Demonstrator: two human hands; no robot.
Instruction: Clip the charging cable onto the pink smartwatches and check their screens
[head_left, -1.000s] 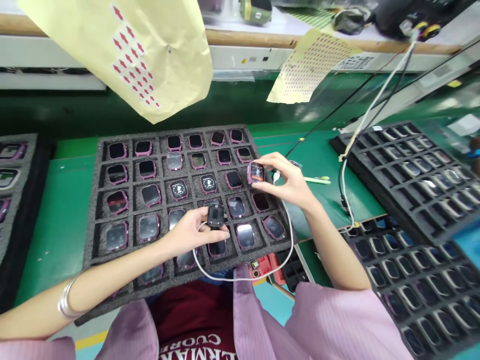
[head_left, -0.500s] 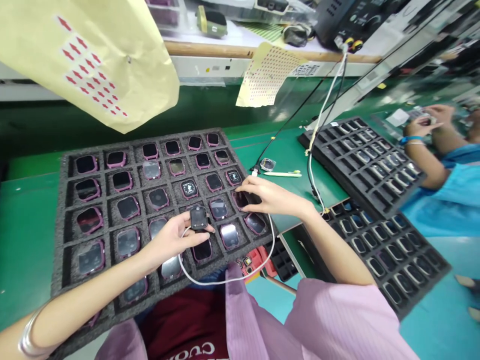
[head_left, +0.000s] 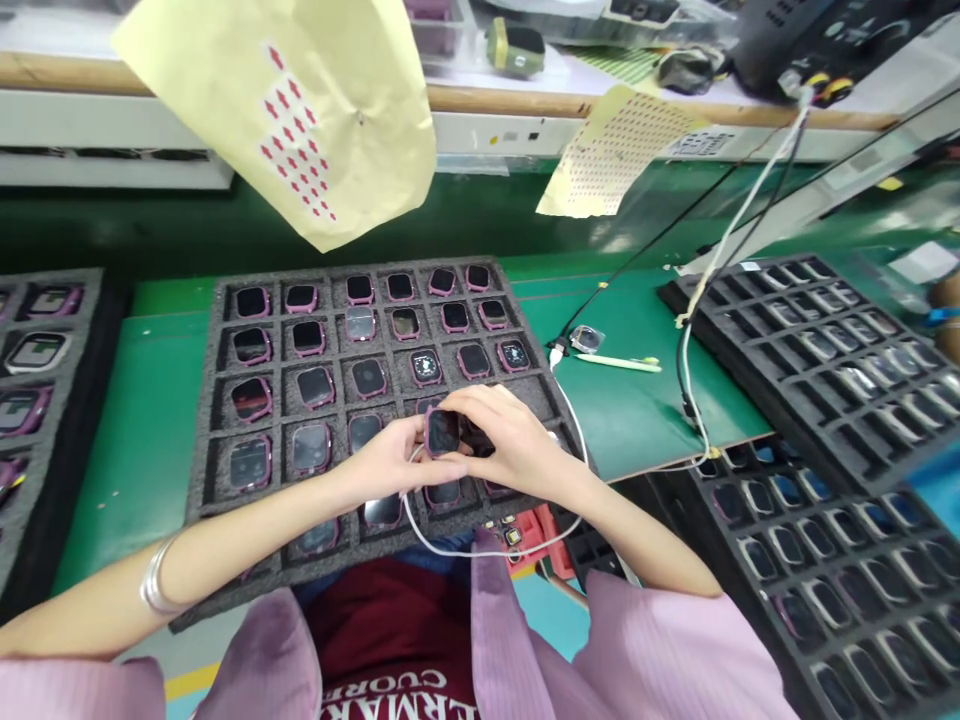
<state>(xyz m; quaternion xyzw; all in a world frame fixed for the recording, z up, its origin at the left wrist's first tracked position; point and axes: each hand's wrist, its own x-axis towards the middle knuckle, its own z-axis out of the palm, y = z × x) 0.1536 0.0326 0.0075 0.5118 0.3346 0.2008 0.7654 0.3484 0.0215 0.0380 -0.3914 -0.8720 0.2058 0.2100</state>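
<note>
My two hands meet over the front right part of a dark grey foam tray (head_left: 202, 480) of purple-framed smartwatches. Between them is one purple-framed smartwatch (head_left: 442, 432), its dark screen facing up. My right hand (head_left: 517, 440) grips it from the right, fingers over the top edge and thumb below. My left hand (head_left: 394, 455) is closed at its left side, thumb along the bottom. A white cable (head_left: 480, 553) loops from my left hand to a plug on the bench; the black square piece on its end is hidden behind the watch.
A second watch tray (head_left: 90, 330) lies at the left. Two more trays of watches, an upper one (head_left: 720, 350) and a lower one (head_left: 690, 530), are at the right. A green pen (head_left: 619, 363) and a small round item (head_left: 586, 339) lie on the bench. Yellow label sheets (head_left: 375, 170) hang from the shelf.
My right hand has lifted a smartwatch from its compartment and brought it left to my left hand. The black square piece in my left hand is now covered. The view has shifted left.
</note>
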